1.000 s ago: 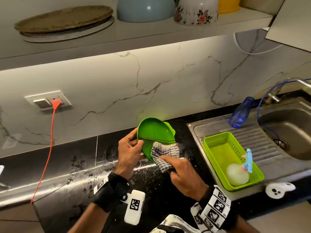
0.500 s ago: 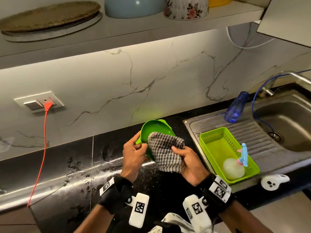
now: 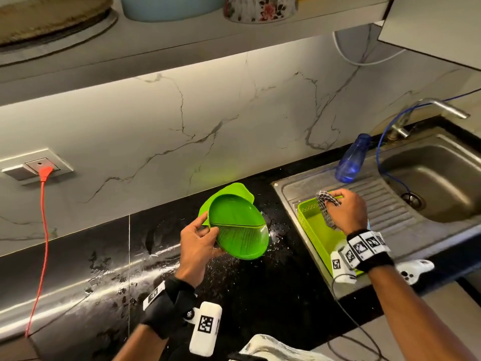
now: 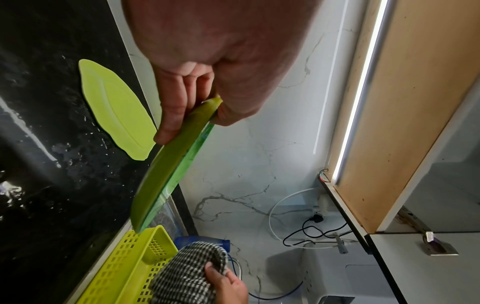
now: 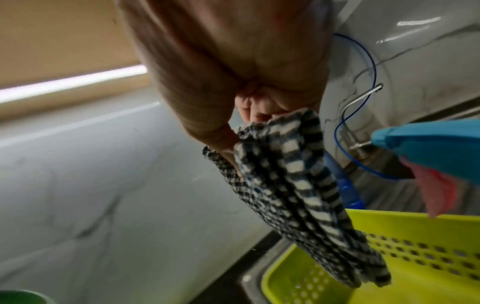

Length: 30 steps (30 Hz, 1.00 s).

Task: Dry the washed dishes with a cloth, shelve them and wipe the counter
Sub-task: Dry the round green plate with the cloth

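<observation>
Now plate point(image 3: 240, 231) between left fingers point(image 3: 205, 231), cloth point(image 3: 325, 207) in right

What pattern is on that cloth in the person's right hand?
The cloth has a small black-and-white check, striped along its folds; the right wrist view shows it best.

No words, brands or numbers can be read anywhere; the only signs are black-and-white square code markers on the wrist bands point(image 3: 364, 248) and the white block point(image 3: 205, 324) below the left wrist.
</observation>
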Available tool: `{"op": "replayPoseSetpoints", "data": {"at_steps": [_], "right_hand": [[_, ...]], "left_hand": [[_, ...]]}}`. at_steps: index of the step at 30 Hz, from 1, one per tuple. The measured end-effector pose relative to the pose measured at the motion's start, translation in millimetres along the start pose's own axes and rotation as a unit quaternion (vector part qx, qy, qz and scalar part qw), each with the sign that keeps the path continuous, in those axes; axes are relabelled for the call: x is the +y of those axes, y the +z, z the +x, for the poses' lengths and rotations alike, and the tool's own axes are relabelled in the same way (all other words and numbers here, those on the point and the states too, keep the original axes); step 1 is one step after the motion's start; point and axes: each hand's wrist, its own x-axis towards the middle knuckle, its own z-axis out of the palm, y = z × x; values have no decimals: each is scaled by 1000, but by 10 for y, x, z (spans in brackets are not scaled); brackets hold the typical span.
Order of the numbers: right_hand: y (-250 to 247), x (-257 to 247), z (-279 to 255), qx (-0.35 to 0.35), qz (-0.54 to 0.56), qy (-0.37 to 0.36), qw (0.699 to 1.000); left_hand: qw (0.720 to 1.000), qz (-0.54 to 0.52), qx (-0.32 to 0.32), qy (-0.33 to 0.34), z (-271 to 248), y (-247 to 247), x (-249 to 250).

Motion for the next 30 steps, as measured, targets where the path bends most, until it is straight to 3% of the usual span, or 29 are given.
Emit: {"op": "replayPoseSetpoints", "data": {"at_steps": [3, 6, 12, 18, 21, 24, 27, 30], "right_hand": [[152, 127, 163, 31, -46, 37, 998], [344, 196, 169, 61, -89, 12, 994], [941, 312, -123, -53, -157, 0, 986], [986, 197, -323, -75, -169, -2, 983], [935, -9, -470, -65, -113, -62, 990], [931, -337, -618, -107, 27, -98, 989], [839, -750, -672, -205, 180, -63, 960], [616, -1180, -653, -225, 214, -134, 941]], "left_hand": [[1000, 1, -8, 1, -8, 6, 20], [1000, 4, -9, -1, 8, 9, 20], [1000, -8, 6, -21, 91, -35, -2], [999, -12, 6, -35, 143, -107, -66], [1000, -12, -2, -29, 139, -128, -63], [1000, -9, -20, 0, 81, -152, 3], [998, -9, -39, 52, -7, -231, 200], [992, 2, -42, 122, -95, -398, 472]]}}
